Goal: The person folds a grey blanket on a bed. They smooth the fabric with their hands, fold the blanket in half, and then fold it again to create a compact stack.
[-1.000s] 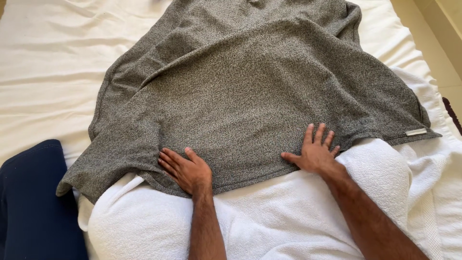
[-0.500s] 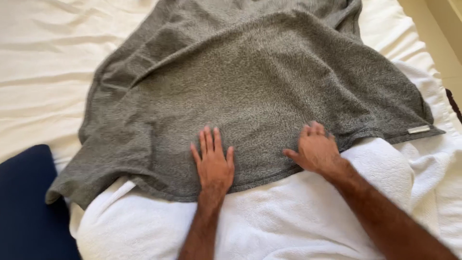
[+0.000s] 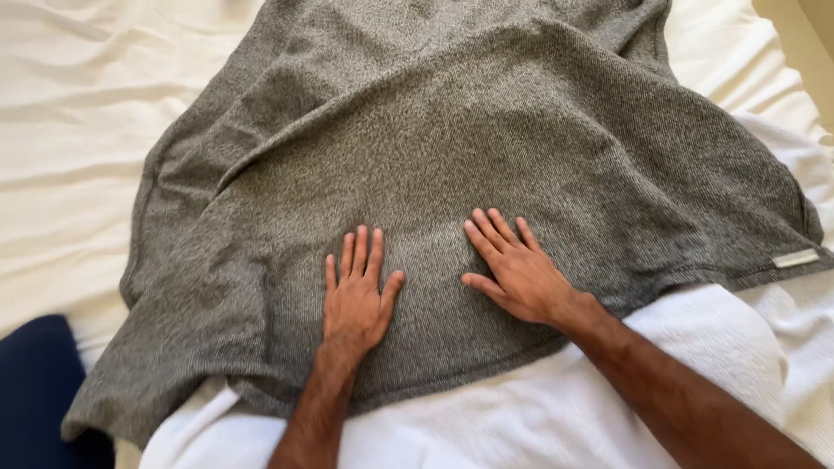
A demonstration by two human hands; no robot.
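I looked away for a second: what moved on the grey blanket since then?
Both hands slid inward and further onto the grey blanket: left hand from its near-left edge, right hand from the right. Both lie flat, open. The white towel stayed underneath.

A rumpled cream-white bed sheet (image 3: 78, 156) covers the bed across the left and far right of the view. A thick white terry towel (image 3: 695, 347) lies bunched at the near edge, and a dark navy-blue cushion (image 3: 35, 391) sits at the lower left corner, beside the towel.
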